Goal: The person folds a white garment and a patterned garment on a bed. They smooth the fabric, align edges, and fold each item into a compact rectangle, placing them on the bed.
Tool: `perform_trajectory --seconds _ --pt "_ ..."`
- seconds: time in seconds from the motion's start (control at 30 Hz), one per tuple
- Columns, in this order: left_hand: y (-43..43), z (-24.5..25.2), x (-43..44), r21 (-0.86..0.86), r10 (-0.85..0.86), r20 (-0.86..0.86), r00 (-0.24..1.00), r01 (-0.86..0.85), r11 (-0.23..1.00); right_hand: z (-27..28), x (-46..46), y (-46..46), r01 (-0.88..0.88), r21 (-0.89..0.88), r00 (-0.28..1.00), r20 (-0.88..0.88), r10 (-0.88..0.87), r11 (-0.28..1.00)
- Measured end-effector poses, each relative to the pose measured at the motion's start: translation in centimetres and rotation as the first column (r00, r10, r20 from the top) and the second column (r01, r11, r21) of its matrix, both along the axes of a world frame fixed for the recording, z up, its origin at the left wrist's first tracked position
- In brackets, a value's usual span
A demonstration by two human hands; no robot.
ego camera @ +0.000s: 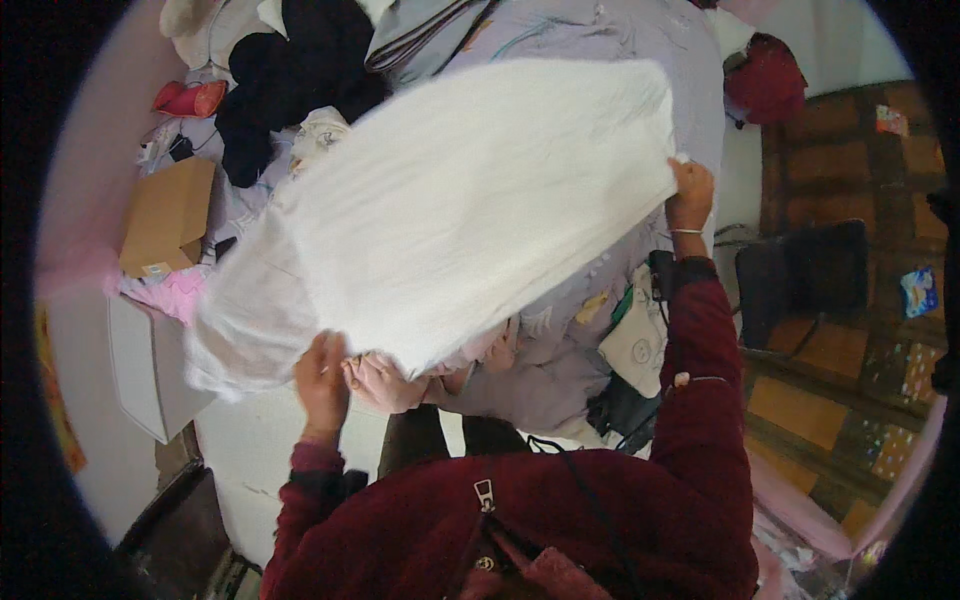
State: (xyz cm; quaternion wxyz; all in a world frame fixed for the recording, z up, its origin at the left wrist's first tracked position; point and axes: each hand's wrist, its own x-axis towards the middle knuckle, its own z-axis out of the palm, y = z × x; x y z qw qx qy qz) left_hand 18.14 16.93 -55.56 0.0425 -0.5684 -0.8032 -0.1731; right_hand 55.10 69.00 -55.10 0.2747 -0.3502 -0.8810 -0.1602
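A large white cloth (480, 195) is spread out in the air between my hands, over a bed. My right hand (691, 195) grips its right edge. At the near left, my left hand (324, 382) pinches the lower edge; the hand is slightly blurred. Past that hand, the cloth's left end hangs down and looks sheer. Below the near edge, close to my left hand, lies a crumpled pale pink garment (390, 384). Much of the bed's lilac sheet (555, 322) is hidden beneath the white cloth.
Black clothing (300, 75) and an open cardboard box (169, 217) lie on the bed's left side, with a red pouch (190, 99) nearby. A cream cloth bag (637, 341) rests at the near right. A dark chair (806, 277) stands right of the bed; a brown chair (180, 532) is lower left.
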Motion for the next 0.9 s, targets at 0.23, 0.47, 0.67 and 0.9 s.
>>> perform_trajectory --seconds 0.23,0.47,0.67,0.9 --pt "0.4 -11.9 -2.9 -0.222 0.138 0.302 0.943 -0.072 0.972 -10.2 4.8 -4.1 0.261 -0.286 0.944 0.277 -0.181 0.922" --pt "-2.5 -16.5 -13.3 -0.222 0.523 0.334 0.784 -0.474 0.852 -15.0 6.9 2.3 0.353 -0.689 0.726 -0.225 -0.649 0.633" --pt "-6.1 -21.5 -17.2 -0.663 0.775 0.617 0.137 -0.439 0.606 -15.3 5.3 4.8 0.386 -0.712 0.643 -0.248 -0.725 0.586" --pt "-8.6 -17.8 -9.0 -0.708 0.476 0.704 -0.528 -0.474 0.523 -8.2 -1.0 4.0 -0.197 -0.97 0.103 -0.167 -0.981 0.145"
